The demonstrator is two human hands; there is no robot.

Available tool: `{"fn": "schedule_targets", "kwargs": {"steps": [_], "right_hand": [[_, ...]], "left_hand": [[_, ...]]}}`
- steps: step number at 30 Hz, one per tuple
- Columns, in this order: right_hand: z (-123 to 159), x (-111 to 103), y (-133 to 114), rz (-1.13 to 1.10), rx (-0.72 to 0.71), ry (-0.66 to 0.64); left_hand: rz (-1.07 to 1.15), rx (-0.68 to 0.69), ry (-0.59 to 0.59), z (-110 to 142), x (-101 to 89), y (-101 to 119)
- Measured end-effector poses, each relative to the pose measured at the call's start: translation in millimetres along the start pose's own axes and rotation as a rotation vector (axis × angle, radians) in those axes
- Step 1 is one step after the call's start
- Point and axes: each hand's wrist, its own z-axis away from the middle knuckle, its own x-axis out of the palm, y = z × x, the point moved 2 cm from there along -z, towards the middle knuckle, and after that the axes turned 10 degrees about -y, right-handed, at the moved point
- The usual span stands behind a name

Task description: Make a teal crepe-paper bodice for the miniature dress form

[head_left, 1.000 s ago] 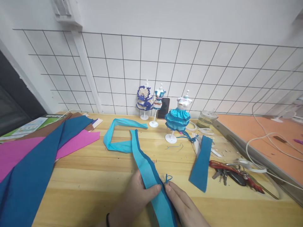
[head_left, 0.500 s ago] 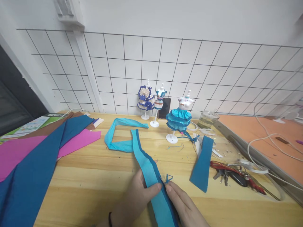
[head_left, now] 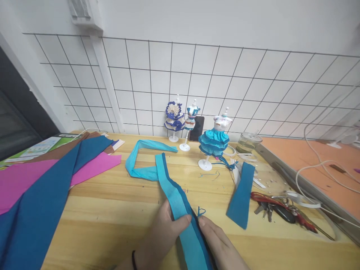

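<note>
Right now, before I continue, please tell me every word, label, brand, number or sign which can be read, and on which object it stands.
Nothing can be quoted reliably.
Green-and-white printed sheet: print present, too small and blurred to read.
Phone: no readable text.
Key fob: no readable mark.

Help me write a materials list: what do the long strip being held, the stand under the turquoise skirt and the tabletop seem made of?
The long strip: matte crepe paper or thin cloth, by its soft creases and wavy edge.
The stand: probably plastic, smooth and plain white.
The tabletop: wood or wood-look laminate, smooth, by its streaked grain.
</note>
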Motion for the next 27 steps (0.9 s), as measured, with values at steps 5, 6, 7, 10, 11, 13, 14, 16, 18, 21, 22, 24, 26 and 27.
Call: {"fn": "schedule_targets", "kwargs": {"steps": [5,6,7,10,11,13,14,16,18,21,22,24,26,27], "right_hand": [[0.5,4.4,5.0,-0.004,-0.010,0.017],[1.6,5.0,6.0,0.010,-0.028,0.025],[2.6,5.4,6.4,0.026,-0.042,0.030],[4.6,4.9,1.9,0.041,-0.054,0.028],[4.8,4.3,-1.2,0.036,-0.056,0.019],[4.8,3.0,-7.9,0.021,-0.060,0.002],[4.7,2.2,-10.9,0.015,-0.060,-0.002],[4.3,0.9,-15.0,0.006,-0.058,0.000],[3.8,-0.1,-16.5,-0.004,-0.046,0.006],[3.0,-0.6,-15.7,-0.018,-0.023,0.005],[2.9,-0.5,-14.9,-0.020,-0.018,0.005],[3.3,0.3,-13.0,-0.026,-0.015,0.007],[3.9,1.6,-11.0,-0.030,-0.019,0.014],[4.2,2.3,-10.1,-0.031,-0.020,0.022]], "left_hand": [[-0.021,0.014,-0.009,-0.9,0.2,-1.2],[-0.022,0.010,-0.004,-1.0,0.0,-1.4],[-0.024,0.008,-0.001,-1.1,-0.1,-1.4],[-0.029,-0.001,-0.002,-0.8,-0.4,-1.4],[-0.032,-0.006,-0.001,-0.6,-0.6,-1.6],[-0.036,-0.009,0.008,-0.3,-0.9,-1.9],[-0.035,-0.010,0.016,-0.2,-0.9,-2.0],[-0.029,-0.014,0.029,0.0,-0.6,-1.9],[-0.022,-0.022,0.044,0.4,0.2,-0.8],[-0.027,-0.032,0.053,1.6,1.6,1.5],[-0.027,-0.030,0.053,2.1,1.9,2.0],[-0.020,-0.028,0.049,2.8,2.2,1.9],[0.000,-0.025,0.040,3.2,2.2,0.9],[0.012,-0.025,0.035,3.3,2.2,0.3]]}}
